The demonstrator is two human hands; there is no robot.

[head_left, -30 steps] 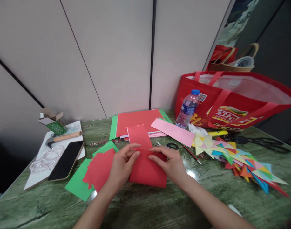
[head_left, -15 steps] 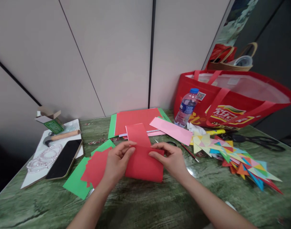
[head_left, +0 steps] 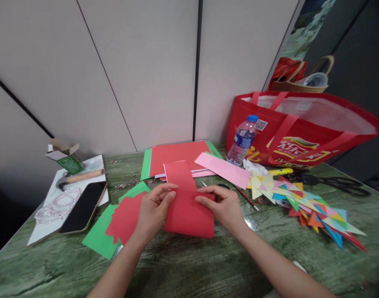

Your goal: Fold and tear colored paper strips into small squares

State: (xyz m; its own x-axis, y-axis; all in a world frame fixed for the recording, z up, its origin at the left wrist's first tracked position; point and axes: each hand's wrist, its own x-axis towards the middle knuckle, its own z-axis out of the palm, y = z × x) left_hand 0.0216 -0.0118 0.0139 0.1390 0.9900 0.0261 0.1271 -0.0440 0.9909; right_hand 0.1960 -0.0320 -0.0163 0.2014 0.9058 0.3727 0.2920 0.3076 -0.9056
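Note:
A folded red paper sheet (head_left: 189, 215) rests on the green marbled table (head_left: 192, 265) in front of me. My left hand (head_left: 152, 209) pinches its upper left edge with thumb and fingers. My right hand (head_left: 223, 205) pinches its upper right corner. Just behind the sheet lies a narrow red strip (head_left: 178, 174). A stack of cut red squares (head_left: 125, 217) on green paper (head_left: 98, 240) lies beside my left hand.
Red, green and pink sheets (head_left: 177, 155) lie at the back. A water bottle (head_left: 243, 140) and a red bag (head_left: 304, 128) stand at the right. Folded coloured triangles (head_left: 304, 203), small scissors (head_left: 223, 187), black scissors (head_left: 332, 182). At the left are a phone (head_left: 84, 207), a hammer (head_left: 79, 178) and bead bracelets (head_left: 57, 205).
Both hands and the red sheet have lifted slightly up and toward the left, keeping their pinch on its top edge. Since half a second ago almost nothing has moved.

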